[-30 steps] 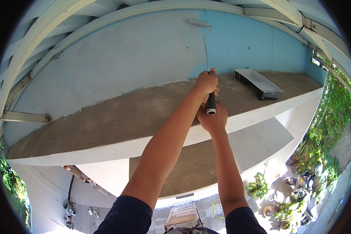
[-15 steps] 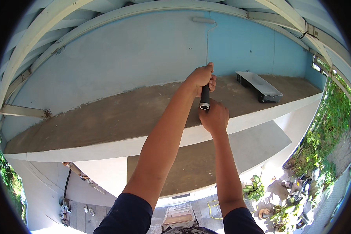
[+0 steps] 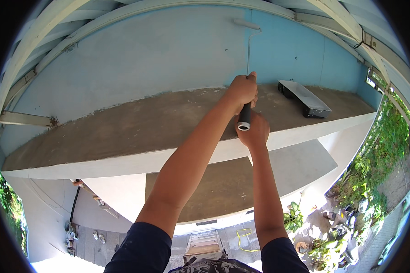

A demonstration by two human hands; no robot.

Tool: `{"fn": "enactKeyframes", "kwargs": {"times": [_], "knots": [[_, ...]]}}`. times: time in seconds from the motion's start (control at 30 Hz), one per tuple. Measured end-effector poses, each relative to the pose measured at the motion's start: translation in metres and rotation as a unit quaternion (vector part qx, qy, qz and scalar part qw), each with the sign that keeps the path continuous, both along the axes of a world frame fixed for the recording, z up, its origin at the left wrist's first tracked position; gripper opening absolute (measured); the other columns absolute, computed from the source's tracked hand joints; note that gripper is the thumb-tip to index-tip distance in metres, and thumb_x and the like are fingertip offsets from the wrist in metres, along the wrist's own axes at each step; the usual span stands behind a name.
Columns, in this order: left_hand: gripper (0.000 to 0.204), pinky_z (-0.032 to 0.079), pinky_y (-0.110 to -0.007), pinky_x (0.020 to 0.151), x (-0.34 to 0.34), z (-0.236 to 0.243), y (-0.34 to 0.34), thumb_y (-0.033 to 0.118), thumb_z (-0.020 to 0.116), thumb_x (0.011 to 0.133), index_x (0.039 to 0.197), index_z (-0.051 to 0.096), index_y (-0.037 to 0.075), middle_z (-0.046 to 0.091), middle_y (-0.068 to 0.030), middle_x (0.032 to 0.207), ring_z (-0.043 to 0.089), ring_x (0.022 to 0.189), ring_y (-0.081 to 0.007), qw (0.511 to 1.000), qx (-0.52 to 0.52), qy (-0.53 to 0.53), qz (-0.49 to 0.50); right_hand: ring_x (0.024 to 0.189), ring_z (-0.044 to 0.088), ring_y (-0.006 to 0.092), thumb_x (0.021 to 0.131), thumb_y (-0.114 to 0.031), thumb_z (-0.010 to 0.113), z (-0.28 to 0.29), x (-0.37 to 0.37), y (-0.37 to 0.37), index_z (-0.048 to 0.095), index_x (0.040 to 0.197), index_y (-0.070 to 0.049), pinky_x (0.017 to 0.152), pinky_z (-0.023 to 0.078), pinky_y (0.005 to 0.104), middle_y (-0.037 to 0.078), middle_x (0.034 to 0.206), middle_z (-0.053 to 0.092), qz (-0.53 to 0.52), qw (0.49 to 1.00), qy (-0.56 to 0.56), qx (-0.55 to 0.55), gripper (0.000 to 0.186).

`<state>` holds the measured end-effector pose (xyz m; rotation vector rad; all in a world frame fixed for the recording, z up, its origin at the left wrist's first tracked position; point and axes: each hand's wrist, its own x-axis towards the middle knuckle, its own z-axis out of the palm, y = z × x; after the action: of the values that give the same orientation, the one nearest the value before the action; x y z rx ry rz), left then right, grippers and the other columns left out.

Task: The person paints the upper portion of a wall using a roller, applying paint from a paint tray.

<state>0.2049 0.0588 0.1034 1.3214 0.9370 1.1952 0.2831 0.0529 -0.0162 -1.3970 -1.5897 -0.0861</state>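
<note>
A paint roller with a long handle [image 3: 244, 116] reaches up to the wall, its pale roller sleeve [image 3: 246, 23] lying near the top against the wall [image 3: 168, 50]. My left hand [image 3: 243, 92] is wrapped around the upper part of the black grip, thumb pointing up along it. Lower down, my right hand [image 3: 255, 129] is closed at the grip's end, its fingers partly hidden behind the handle. Grey-white covers the wall's left side and light blue its right, and the sleeve lies across the border. A black paint tray [image 3: 317, 112] with a whitish inside rests on the ledge to the right.
The brown-topped ledge [image 3: 123, 125] runs across in front of the wall, with a lower slab [image 3: 214, 191] beneath it. Roof beams [image 3: 351, 27] arch overhead. Far below are a wooden ladder-like piece [image 3: 204, 243], a yellow hose [image 3: 241, 241], shoes [image 3: 99, 236] and potted plants [image 3: 294, 218].
The roller sleeve has tilted and sits slightly further right in the view. Both hands still hold the handle, shifted a little rightward, and the whole view has moved slightly too.
</note>
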Motion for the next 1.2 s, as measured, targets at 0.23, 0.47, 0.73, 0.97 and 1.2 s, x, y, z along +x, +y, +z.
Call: {"fn": "enactKeyframes", "kwargs": {"times": [0.23, 0.47, 0.73, 0.97, 1.2], "knots": [[0.037, 0.042, -0.034, 0.045, 0.008, -0.056, -0.008, 0.036, 0.045, 0.109, 0.099, 0.049, 0.001, 0.047, -0.0051, 0.065, 0.047, 0.049, -0.0157, 0.986, 0.094, 0.076, 0.118, 0.090, 0.068, 0.0328, 0.086, -0.023, 0.066, -0.011, 0.007, 0.018, 0.065, 0.081, -0.009, 0.081, 0.052, 0.0469, 0.012, 0.085, 0.071, -0.032, 0.999, -0.035, 0.016, 0.015], [0.039, 0.045, -0.038, 0.046, -0.008, -0.036, 0.030, 0.037, 0.044, 0.108, 0.096, 0.050, 0.000, 0.051, -0.0081, 0.067, 0.048, 0.049, -0.0195, 0.975, 0.104, 0.111, 0.161, 0.088, 0.069, 0.0326, 0.086, -0.023, 0.067, -0.005, 0.005, 0.007, 0.073, 0.092, -0.009, 0.081, 0.052, 0.0468, 0.011, 0.086, 0.073, 0.010, 0.999, -0.032, 0.007, 0.016], [0.040, 0.041, -0.029, 0.046, 0.005, 0.031, 0.036, 0.039, 0.042, 0.109, 0.093, 0.045, 0.002, 0.046, -0.0048, 0.070, 0.043, 0.054, -0.0148, 0.997, 0.015, 0.003, 0.080, 0.086, 0.069, 0.0318, 0.086, -0.027, 0.066, 0.000, 0.000, -0.001, 0.073, 0.091, -0.009, 0.082, 0.051, 0.0461, 0.012, 0.080, 0.071, 0.013, 1.000, 0.002, 0.011, 0.020], [0.039, 0.041, -0.031, 0.045, 0.044, -0.022, 0.031, 0.038, 0.042, 0.109, 0.100, 0.045, 0.000, 0.047, -0.0072, 0.072, 0.046, 0.054, -0.0165, 0.996, 0.020, -0.056, 0.073, 0.085, 0.069, 0.0306, 0.088, -0.032, 0.066, -0.017, 0.005, 0.017, 0.069, 0.089, -0.008, 0.084, 0.050, 0.0462, 0.010, 0.081, 0.070, 0.020, 0.999, 0.032, 0.011, 0.025], [0.038, 0.041, -0.034, 0.046, 0.068, 0.000, 0.052, 0.041, 0.041, 0.109, 0.094, 0.041, 0.005, 0.043, -0.0058, 0.070, 0.044, 0.054, -0.0181, 0.990, 0.020, -0.133, 0.033, 0.081, 0.070, 0.0340, 0.082, -0.036, 0.076, 0.007, -0.002, -0.002, 0.067, 0.091, -0.006, 0.073, 0.055, 0.0462, 0.013, 0.086, 0.071, -0.003, 0.996, -0.071, -0.050, 0.032]]}}
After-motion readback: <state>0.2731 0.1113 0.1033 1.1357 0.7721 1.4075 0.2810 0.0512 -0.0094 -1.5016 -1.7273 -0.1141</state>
